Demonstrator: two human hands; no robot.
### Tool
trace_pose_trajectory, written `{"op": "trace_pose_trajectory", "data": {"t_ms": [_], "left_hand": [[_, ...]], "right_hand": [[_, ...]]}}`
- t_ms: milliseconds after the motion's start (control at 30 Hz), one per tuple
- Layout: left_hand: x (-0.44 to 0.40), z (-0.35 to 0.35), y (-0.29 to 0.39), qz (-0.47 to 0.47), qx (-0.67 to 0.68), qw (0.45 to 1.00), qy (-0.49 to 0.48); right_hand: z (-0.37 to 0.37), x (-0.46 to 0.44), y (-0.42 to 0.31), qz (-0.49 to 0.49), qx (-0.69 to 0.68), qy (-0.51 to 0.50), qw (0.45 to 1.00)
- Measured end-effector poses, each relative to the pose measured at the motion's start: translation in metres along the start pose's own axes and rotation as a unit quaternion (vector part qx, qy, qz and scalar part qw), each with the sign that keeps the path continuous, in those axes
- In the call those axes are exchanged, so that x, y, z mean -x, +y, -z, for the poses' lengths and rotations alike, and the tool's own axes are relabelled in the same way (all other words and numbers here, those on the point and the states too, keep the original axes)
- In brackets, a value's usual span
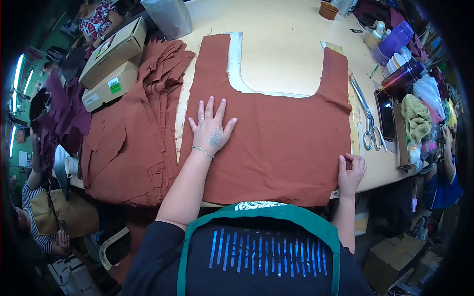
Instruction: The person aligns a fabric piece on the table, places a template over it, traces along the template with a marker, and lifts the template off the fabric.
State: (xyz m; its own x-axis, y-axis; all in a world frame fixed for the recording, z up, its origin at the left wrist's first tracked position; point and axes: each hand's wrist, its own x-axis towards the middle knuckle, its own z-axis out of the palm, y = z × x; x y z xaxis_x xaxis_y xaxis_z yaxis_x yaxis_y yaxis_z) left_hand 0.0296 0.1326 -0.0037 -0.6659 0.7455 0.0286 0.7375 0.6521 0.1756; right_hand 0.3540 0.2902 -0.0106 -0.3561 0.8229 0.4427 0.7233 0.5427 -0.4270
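Rust-brown cloth point(276, 143) with a U-shaped opening lies over a pale underlayer point(234, 59), and even, light pressure seems the way to keep it true: the left hand point(212, 128) rests flat and open on its left side, fingers spread, while the right hand point(350, 175) sits half curled at the lower right edge, whether pinching it I cannot tell, and the faint creases between them deserve smoothing. Around it, from the left, come lit tubes point(18, 74), a person in stripes point(33, 183), cartons point(118, 47), a heap of rust pieces point(121, 153), the cream tabletop point(266, 19), scissors point(369, 118) and a purple bottle point(398, 38).
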Motion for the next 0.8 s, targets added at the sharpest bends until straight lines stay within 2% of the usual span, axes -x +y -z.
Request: {"op": "trace_pose_trajectory", "data": {"t_ms": [367,467,533,667,800], "left_hand": [[0.0,0.001,0.001,0.0,-0.005,1.0,-0.003],[-0.002,0.001,0.002,0.001,-0.013,1.0,-0.006],[0.0,0.001,0.002,0.001,-0.014,1.0,-0.008],[-0.001,0.0,0.002,0.0,-0.025,1.0,-0.009],[0.0,0.0,0.0,-0.006,-0.018,1.0,-0.001]], "right_hand": [[-0.001,0.001,0.002,-0.004,0.004,-0.001,1.0],[0.004,-0.009,-0.015,-0.025,0.091,-0.054,0.994],[0.0,-0.03,-0.027,0.033,0.123,-0.043,0.991],[-0.035,-0.082,-0.053,0.021,0.083,-0.111,0.99],[-0.072,-0.112,-0.065,-0.002,0.174,-0.217,0.96]]}}
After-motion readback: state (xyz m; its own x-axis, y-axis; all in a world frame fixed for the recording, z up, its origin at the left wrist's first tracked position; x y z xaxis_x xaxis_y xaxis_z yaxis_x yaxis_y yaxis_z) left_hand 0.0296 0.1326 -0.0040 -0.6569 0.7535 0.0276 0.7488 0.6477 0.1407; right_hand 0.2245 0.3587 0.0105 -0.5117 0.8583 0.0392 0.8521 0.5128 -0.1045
